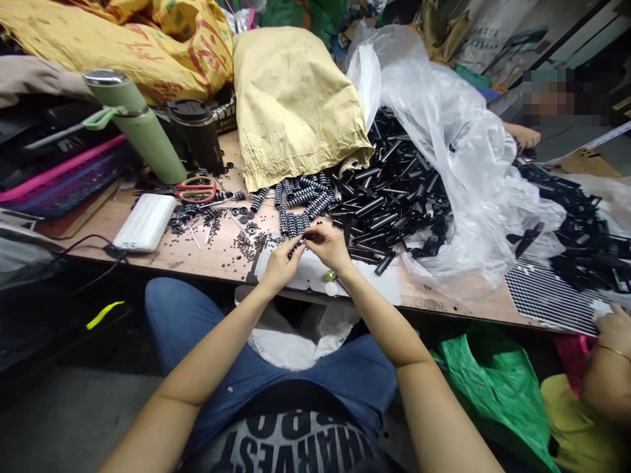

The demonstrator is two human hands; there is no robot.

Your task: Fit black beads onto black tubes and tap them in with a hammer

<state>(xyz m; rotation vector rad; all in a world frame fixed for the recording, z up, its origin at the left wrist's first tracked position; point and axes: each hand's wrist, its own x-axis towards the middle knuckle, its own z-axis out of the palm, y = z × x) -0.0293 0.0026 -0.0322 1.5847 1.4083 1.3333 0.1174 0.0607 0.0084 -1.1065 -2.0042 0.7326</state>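
My left hand (282, 264) and my right hand (329, 246) meet at the near edge of the table. Between their fingertips is a small dark cylindrical piece (296, 246), mostly covered, so its exact kind is unclear. My left fingers wrap its lower end, while my right thumb and finger pinch near its upper end. Just beyond lie several black-and-white checkered cylinders (300, 200), spilling from a yellow sack (296, 98). To the right is a heap of glossy black tubes (389, 190). Under my hands is a pale sheet (374, 279).
Left of my hands are tiny dark beads (221, 240), red-handled scissors (197, 190), a white box-shaped device (144, 223), a green bottle (142, 128) and a dark cup (197, 135). Clear plastic (473, 190) covers part of the heap. Another person's hand (614, 328) touches a checkered sheet (547, 299).
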